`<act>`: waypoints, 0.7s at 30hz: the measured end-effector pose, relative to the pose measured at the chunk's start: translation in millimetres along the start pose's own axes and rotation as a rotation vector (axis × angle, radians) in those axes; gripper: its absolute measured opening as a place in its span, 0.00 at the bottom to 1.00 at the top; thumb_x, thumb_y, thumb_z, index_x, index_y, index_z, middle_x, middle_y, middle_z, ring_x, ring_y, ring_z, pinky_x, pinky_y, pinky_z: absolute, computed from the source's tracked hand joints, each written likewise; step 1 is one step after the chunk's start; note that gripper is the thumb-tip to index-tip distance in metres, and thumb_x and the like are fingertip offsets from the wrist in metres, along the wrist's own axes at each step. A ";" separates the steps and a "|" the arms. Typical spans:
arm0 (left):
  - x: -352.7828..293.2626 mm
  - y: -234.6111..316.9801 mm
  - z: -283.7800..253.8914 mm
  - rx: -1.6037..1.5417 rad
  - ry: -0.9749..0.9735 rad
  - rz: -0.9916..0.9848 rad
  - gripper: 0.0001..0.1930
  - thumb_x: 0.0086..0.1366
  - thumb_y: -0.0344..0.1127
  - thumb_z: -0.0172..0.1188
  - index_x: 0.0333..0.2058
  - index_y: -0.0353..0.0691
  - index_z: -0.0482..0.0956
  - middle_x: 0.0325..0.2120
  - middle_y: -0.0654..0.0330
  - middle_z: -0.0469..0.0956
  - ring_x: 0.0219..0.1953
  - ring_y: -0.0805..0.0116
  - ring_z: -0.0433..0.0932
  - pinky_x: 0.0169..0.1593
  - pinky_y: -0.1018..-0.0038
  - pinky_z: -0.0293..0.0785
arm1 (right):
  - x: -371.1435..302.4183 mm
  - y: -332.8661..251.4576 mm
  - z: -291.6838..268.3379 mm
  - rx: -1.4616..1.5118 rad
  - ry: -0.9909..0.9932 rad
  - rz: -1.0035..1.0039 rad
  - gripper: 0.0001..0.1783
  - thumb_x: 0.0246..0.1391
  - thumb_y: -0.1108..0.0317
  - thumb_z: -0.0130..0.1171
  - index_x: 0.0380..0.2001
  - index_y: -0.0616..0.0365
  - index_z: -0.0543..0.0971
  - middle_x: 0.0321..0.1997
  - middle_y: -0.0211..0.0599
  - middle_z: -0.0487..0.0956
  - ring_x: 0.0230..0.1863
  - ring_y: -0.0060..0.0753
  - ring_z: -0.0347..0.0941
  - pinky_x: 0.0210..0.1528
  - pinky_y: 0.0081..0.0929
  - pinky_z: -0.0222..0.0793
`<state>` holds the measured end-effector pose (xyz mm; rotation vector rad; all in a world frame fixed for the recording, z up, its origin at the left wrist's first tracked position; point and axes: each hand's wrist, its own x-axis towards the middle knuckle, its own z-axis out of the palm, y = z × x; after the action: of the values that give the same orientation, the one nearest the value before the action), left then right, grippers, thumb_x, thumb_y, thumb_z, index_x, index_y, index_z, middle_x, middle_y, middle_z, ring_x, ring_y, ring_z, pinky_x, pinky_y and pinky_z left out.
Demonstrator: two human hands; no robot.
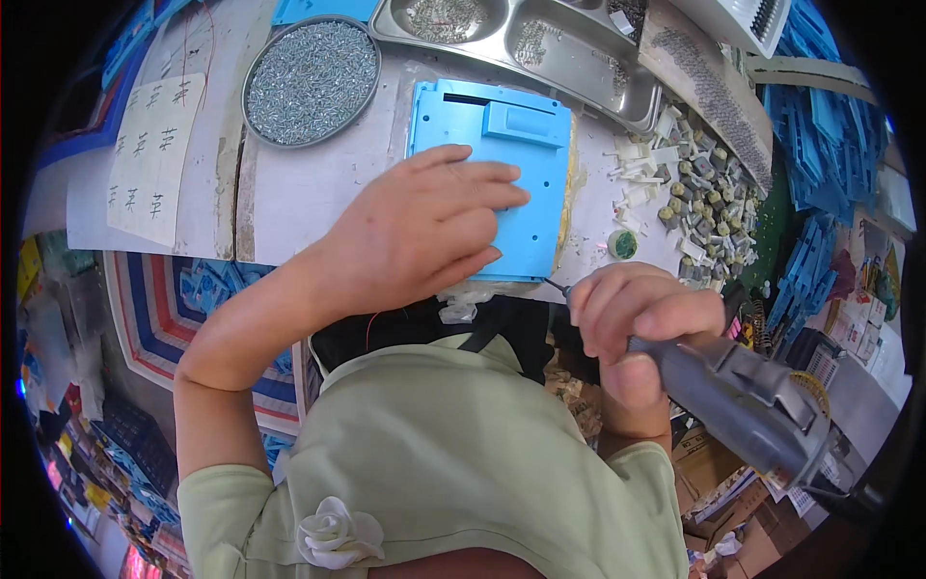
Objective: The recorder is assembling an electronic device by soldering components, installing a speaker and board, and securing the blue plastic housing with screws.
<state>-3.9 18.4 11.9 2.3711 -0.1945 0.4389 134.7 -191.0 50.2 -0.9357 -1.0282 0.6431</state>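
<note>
Grey screwdriver (738, 405), right fingers (608, 304) wrapped round; tip (557, 287) perhaps touching blue panel (537, 212); left fingers (479, 193) spread atop.

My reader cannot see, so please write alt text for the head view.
The person's left hand rests on a blue rectangular plastic panel; the right hand holds a grey power screwdriver, its thin tip near the panel's lower right corner. Beyond lie a round metal dish of silvery parts and a divided steel tray.
</note>
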 end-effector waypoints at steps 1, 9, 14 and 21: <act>-3.0 0.3 5.3 0.014 -0.033 0.032 0.12 0.58 0.27 0.68 0.29 0.40 0.70 0.56 0.57 0.81 0.59 0.54 0.78 0.63 0.51 0.71 | 0.3 2.7 0.2 -0.015 -0.032 0.002 0.16 0.54 0.78 0.64 0.42 0.60 0.70 0.20 0.35 0.74 0.19 0.35 0.72 0.26 0.35 0.72; -13.0 -7.4 15.6 0.023 -0.055 0.046 0.12 0.59 0.29 0.69 0.30 0.40 0.71 0.58 0.57 0.80 0.64 0.57 0.75 0.68 0.48 0.67 | 10.5 3.6 3.4 -0.179 -0.104 0.028 0.19 0.59 0.60 0.70 0.31 0.52 0.67 0.16 0.30 0.73 0.14 0.31 0.69 0.26 0.34 0.75; -13.1 -6.1 14.8 0.013 -0.047 0.029 0.12 0.58 0.30 0.69 0.30 0.42 0.71 0.59 0.58 0.79 0.65 0.58 0.74 0.68 0.49 0.67 | 46.5 13.7 -9.6 -0.050 -0.201 -0.098 0.13 0.51 0.79 0.65 0.34 0.60 0.70 0.18 0.36 0.73 0.17 0.38 0.71 0.24 0.36 0.74; -17.0 -9.8 18.8 -0.004 -0.043 0.015 0.11 0.57 0.32 0.70 0.30 0.43 0.73 0.59 0.59 0.79 0.66 0.60 0.73 0.69 0.51 0.66 | 49.7 24.2 5.1 -0.151 -0.245 0.004 0.15 0.59 0.68 0.64 0.30 0.54 0.66 0.16 0.31 0.73 0.15 0.32 0.70 0.24 0.33 0.74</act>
<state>-12.4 13.3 -13.4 2.3784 -0.2323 0.3947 149.2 -137.4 51.1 -1.0068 -1.3079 0.7024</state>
